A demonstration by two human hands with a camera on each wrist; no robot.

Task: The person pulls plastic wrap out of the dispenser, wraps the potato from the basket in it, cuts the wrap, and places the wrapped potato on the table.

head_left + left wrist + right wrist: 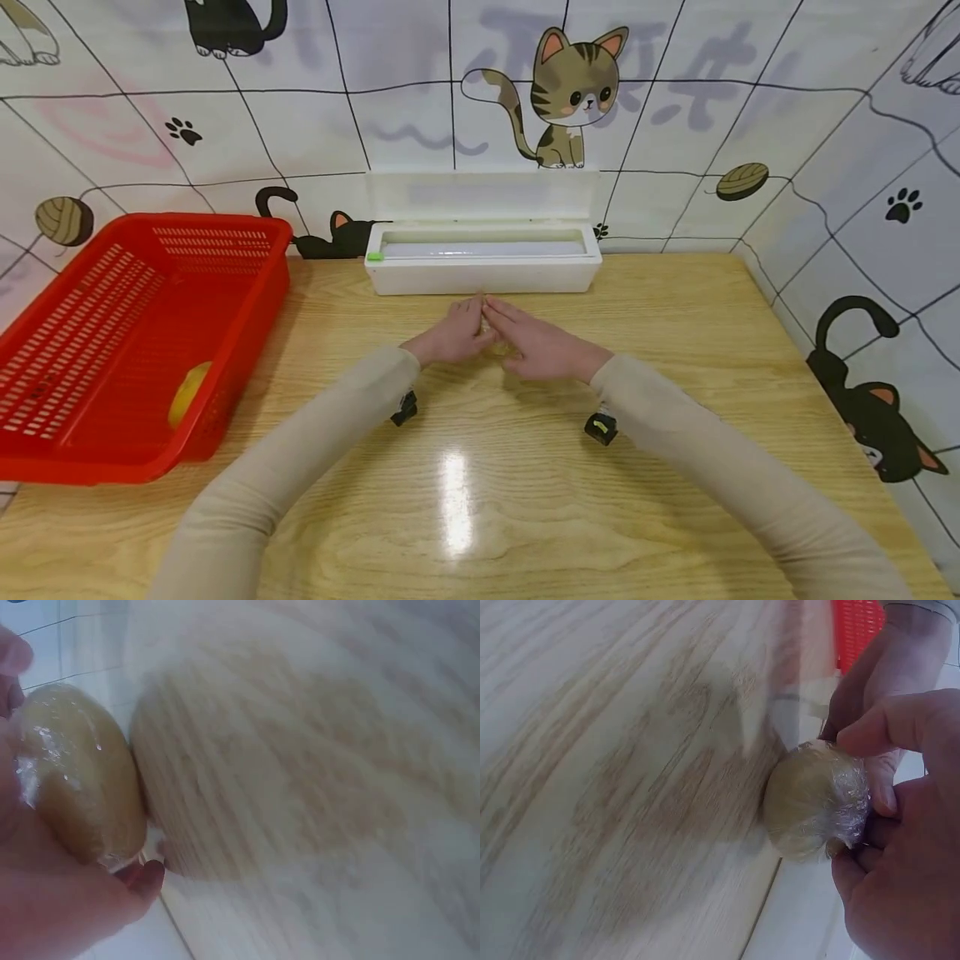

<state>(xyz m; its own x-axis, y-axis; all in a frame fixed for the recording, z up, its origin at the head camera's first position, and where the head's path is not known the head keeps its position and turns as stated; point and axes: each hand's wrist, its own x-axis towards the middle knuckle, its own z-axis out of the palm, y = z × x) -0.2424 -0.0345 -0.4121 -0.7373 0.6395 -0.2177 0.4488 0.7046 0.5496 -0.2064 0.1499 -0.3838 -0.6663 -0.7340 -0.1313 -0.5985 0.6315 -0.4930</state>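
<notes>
Jointly, left hand (457, 332) and right hand (547, 342) grip a film-wrapped, yellowish oval item (802, 801) on the near side of the cling-film dispenser (483, 277).

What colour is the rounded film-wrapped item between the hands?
Yellowish-tan film-wrapped item; clearest in left wrist view.

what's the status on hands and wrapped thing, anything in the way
Left hand, right hand: both grip wrapped item. Film crinkled around it. White box open just ahead, nothing visibly blocking.
</notes>
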